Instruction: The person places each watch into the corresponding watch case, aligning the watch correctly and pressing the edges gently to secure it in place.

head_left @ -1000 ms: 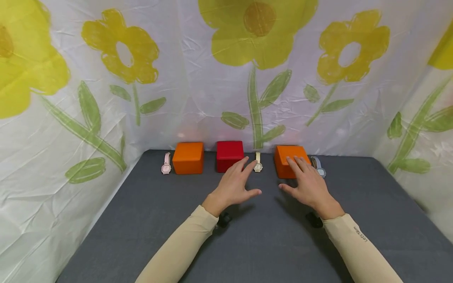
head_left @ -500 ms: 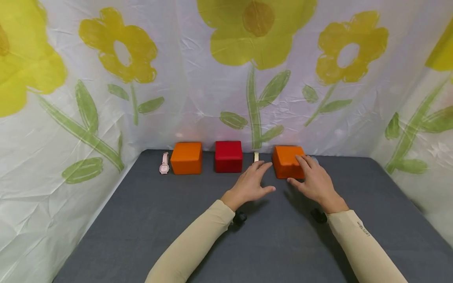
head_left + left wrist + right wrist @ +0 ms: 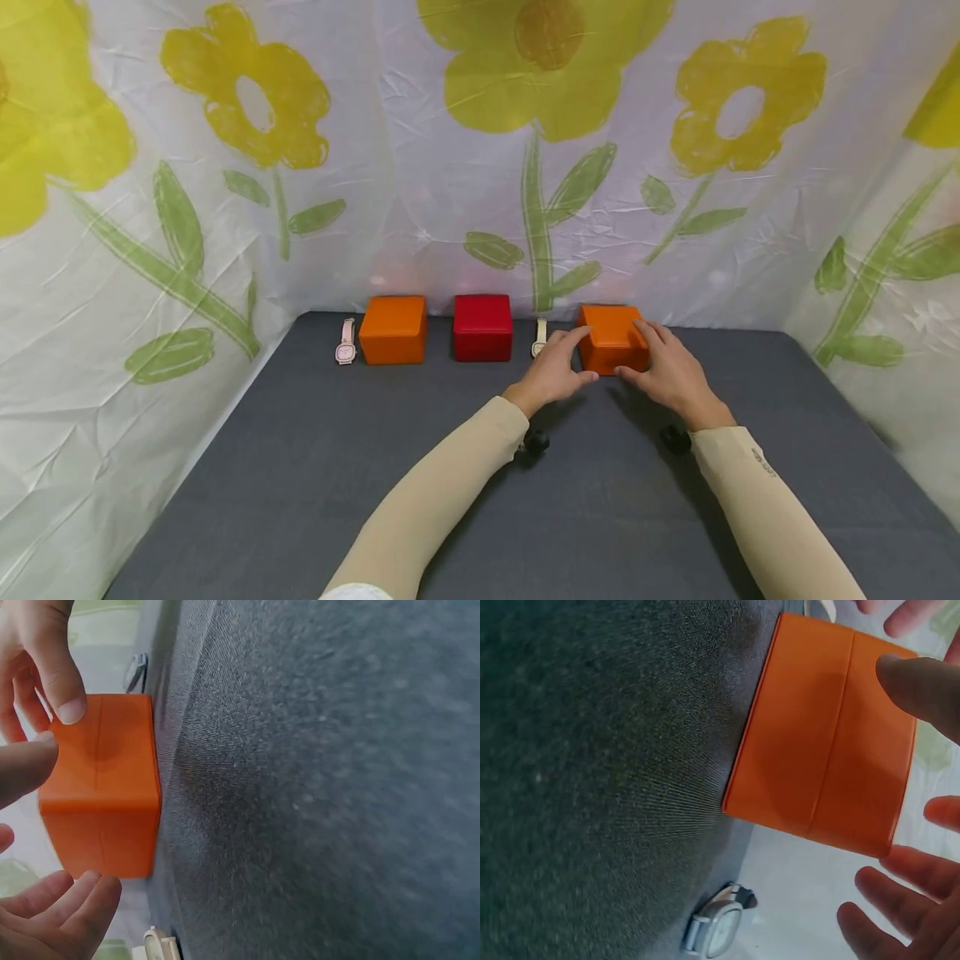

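Observation:
At the right of the row stands an orange box (image 3: 609,327) with a lid seam across its front. My left hand (image 3: 553,372) is at its left side, thumb and fingers spread, fingertips right by the wall. On the other side my right hand (image 3: 672,371) has its fingers at the box's right edge and its thumb in front. Both hands frame the orange box (image 3: 112,761) in the left wrist view. A pale-strapped watch (image 3: 539,337) lies just left of my left hand. The right wrist view shows a silvery watch (image 3: 718,930) beside the box, hidden behind my right hand in the head view.
Farther left along the back edge of the dark grey table (image 3: 315,467) stand a red box (image 3: 483,329) and another orange box (image 3: 393,331). A pink watch (image 3: 346,342) lies at the row's left end. A white flower-printed curtain (image 3: 390,167) rises right behind.
My left hand has moved right, from in front of the red box to the right orange box's left side. My right hand has shifted from over that box to its right side.

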`<state>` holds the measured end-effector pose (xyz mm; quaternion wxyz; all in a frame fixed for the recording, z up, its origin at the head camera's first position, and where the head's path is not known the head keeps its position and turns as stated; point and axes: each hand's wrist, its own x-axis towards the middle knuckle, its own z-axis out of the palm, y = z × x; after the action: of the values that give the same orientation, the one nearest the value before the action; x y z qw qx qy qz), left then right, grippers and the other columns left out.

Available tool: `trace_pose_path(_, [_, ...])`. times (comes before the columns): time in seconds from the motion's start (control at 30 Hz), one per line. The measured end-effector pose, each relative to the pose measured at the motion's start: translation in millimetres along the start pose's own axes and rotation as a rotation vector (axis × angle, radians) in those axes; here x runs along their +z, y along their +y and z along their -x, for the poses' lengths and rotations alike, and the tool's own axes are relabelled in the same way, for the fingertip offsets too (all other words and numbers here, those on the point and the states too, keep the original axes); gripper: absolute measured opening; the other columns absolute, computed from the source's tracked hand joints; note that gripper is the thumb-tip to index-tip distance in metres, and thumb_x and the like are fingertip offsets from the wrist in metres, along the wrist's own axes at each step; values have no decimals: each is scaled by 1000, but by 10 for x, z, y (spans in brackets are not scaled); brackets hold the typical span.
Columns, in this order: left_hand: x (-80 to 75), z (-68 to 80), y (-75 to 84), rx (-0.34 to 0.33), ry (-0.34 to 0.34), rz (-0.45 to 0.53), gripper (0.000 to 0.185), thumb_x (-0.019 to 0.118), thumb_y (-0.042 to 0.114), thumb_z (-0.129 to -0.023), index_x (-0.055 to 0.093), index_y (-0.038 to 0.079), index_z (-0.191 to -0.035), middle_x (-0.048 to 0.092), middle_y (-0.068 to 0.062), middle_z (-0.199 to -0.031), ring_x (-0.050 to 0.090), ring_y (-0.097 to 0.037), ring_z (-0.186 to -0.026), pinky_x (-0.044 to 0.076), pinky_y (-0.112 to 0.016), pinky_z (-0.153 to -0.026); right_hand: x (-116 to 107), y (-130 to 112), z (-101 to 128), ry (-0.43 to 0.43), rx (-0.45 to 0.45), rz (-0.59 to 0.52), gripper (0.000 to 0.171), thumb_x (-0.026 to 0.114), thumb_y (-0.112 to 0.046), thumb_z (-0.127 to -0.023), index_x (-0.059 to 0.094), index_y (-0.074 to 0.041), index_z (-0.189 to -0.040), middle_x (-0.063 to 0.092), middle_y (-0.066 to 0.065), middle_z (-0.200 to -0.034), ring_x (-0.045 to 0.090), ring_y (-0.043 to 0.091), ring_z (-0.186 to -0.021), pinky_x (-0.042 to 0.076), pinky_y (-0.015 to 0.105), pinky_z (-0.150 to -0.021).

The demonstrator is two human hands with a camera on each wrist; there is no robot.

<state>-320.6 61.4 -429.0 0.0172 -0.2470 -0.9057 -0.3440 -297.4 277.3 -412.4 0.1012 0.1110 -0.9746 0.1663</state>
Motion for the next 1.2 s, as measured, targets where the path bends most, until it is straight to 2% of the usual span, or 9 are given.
trace_pose_path(0.3, [78,-134,56,-78,-16,4,71,71,31,-87,34,29,-148,43,-8,-137,50,-20,-114,45,-36,-95,51,63,-82,-79,60,-55,89,69,-45,-85,23,-5,-150,27,29,-146,38,48,-124,32,66,-97])
trace_pose_path(0.53, [154,-198,105,-89,-29,31,65,66,26,-91,35,25,-148,45,-11,-136,50,-22,-114,45,-34,-94,81,101,-105,-80,76,-96,83,70,-34,-87,24,-4,-149,33,32,-140,42,49,-116,35,65,-94])
trace_pose_path(0.73, [242,-254,127,-110,45,27,62,67,23,-90,39,23,-145,50,-11,-131,52,-22,-112,45,-33,-94,100,115,-132,-65,89,-155,78,69,-25,-89,25,-1,-148,38,33,-137,43,49,-114,36,63,-95])
trace_pose_path(0.93, [280,-301,152,-147,108,49,59,67,19,-90,42,24,-143,52,-10,-124,56,-22,-100,49,-33,-86,102,120,-150,-48,102,-192,76,69,-23,-89,27,-1,-148,39,32,-137,44,48,-114,37,61,-95])
trace_pose_path(1.07, [281,-313,151,-166,124,41,57,66,18,-91,43,26,-142,54,-8,-121,57,-21,-94,50,-33,-82,119,117,-167,-49,104,-194,75,69,-24,-89,27,-2,-148,38,32,-137,42,49,-114,36,62,-94])
trace_pose_path(1.2, [276,-314,154,-161,117,41,58,66,18,-91,42,25,-143,54,-9,-121,58,-22,-95,50,-34,-83,125,118,-170,-46,111,-183,74,69,-24,-89,28,-2,-147,39,33,-137,41,50,-114,35,63,-95])
